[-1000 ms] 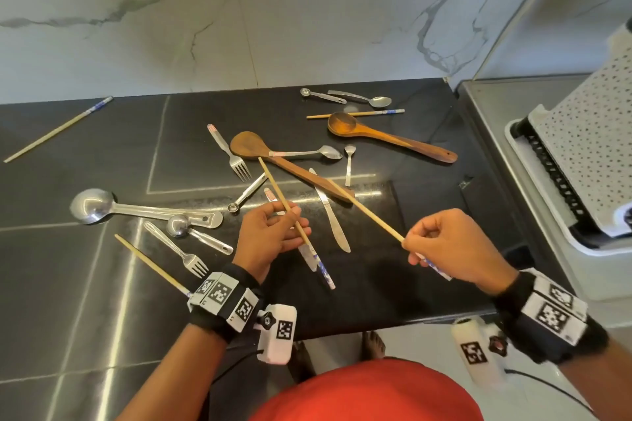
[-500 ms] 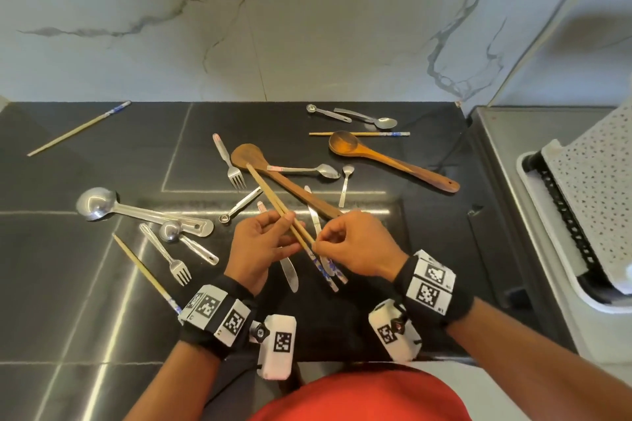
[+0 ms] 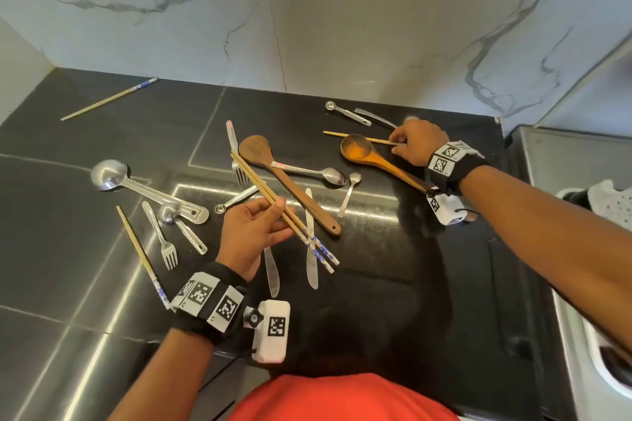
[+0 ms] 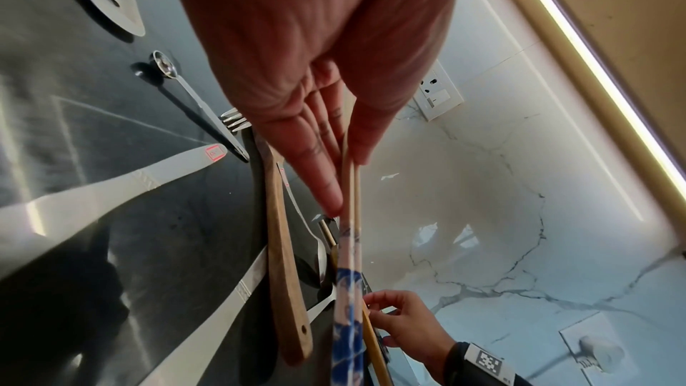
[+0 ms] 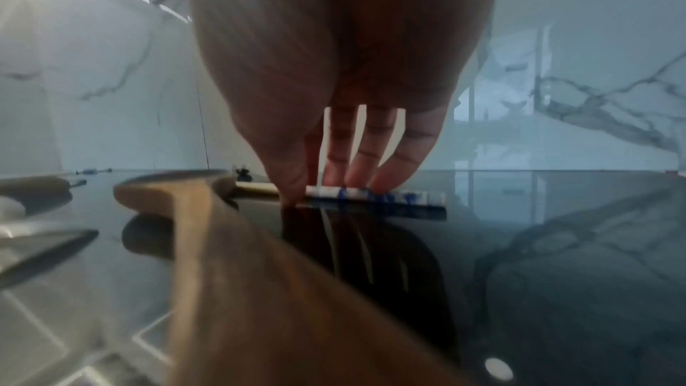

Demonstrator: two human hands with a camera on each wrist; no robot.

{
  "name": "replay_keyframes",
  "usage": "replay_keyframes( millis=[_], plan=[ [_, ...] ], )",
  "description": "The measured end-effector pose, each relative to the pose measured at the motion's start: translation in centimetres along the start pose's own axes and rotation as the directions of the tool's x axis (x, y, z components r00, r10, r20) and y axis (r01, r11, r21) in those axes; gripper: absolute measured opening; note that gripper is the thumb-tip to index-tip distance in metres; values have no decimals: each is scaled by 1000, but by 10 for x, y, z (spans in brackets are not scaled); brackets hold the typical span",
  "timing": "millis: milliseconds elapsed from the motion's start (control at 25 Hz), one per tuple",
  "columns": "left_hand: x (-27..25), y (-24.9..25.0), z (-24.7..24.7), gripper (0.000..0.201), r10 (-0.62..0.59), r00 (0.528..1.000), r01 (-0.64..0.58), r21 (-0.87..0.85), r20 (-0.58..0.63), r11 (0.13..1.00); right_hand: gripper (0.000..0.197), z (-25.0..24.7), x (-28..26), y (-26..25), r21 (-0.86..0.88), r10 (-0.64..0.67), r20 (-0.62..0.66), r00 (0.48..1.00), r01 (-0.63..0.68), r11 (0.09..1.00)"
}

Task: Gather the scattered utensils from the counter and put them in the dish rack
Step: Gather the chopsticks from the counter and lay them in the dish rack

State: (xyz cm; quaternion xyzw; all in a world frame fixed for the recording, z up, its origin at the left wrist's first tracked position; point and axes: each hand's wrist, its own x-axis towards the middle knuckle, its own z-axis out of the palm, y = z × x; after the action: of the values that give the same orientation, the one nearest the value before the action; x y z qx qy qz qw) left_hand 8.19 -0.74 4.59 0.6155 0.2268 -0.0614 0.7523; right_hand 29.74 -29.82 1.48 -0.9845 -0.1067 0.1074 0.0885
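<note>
My left hand (image 3: 273,215) holds two wooden chopsticks (image 3: 253,178) with blue-patterned ends, raised over the middle of the black counter (image 3: 393,284). The left wrist view shows the pair (image 4: 352,245) between my thumb and fingers (image 4: 326,187). My right hand (image 3: 402,143) reaches to the back right and pinches the patterned end of a third chopstick (image 3: 355,137) lying on the counter beside a light wooden spoon (image 3: 359,149). In the right wrist view my thumb and fingers (image 5: 352,178) close on that chopstick (image 5: 400,198). The white dish rack (image 3: 608,202) shows at the right edge.
A dark wooden spoon (image 3: 273,167), steel ladle (image 3: 109,174), forks, spoons and table knives lie scattered mid-counter. One chopstick (image 3: 109,99) lies far back left, another (image 3: 140,249) front left. A steel sink surface (image 3: 564,181) borders the counter on the right.
My right hand passed its chopstick to the left hand, which now holds two. It then moved away to the back right and took hold of a third chopstick.
</note>
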Motion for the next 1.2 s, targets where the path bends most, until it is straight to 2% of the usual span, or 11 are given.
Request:
replay_keyframes(
  millis=[200, 320, 400, 480, 520, 600, 760, 880, 1080, 1200],
  plan=[
    [0, -2, 5, 15, 11, 1000, -12, -7, -26, 1000, 13, -1, 12, 1, -16, 31, 5, 999, -31, 999],
    [-1, -2, 1, 16, 24, 998, -26, -26, -49, 999, 16, -18, -8, -6, 154, 83, -135, 987, -62, 986],
    [-3, -2, -3, 17, 39, 998, -41, -33, -52, 999, 15, -28, -37, -25, 405, 90, -227, 970, 10, 914],
    [-4, -2, -6, 18, 45, 998, -46, -41, -33, 998, 14, -29, -75, -61, 626, 26, -208, 978, 113, 771],
    [-4, -2, -8, 19, 43, 999, -44, -45, -21, 998, 14, -24, -95, -83, 667, -39, -183, 982, 153, 729],
    [-4, -1, -9, 17, 49, 999, -50, -68, -11, 996, 14, -4, -124, -126, 647, -159, -169, 973, 231, 726],
    [-6, 6, -27, 12, 88, 996, -87, -98, 4, 991, 15, 35, -148, -188, 659, -220, -178, 959, 282, 697],
    [-8, 11, -49, 13, 115, 993, -115, -103, -6, 988, 16, 44, -149, -210, 704, -228, -170, 959, 280, 653],
    [-8, 13, -84, 16, 126, 992, -128, -162, -24, 978, 20, 50, -150, -242, 671, -269, -188, 945, 324, 667],
    [-8, 13, -104, 17, 141, 988, -148, -163, -57, 975, 27, 59, -154, -262, 727, -318, -118, 941, 300, 617]
  ],
)
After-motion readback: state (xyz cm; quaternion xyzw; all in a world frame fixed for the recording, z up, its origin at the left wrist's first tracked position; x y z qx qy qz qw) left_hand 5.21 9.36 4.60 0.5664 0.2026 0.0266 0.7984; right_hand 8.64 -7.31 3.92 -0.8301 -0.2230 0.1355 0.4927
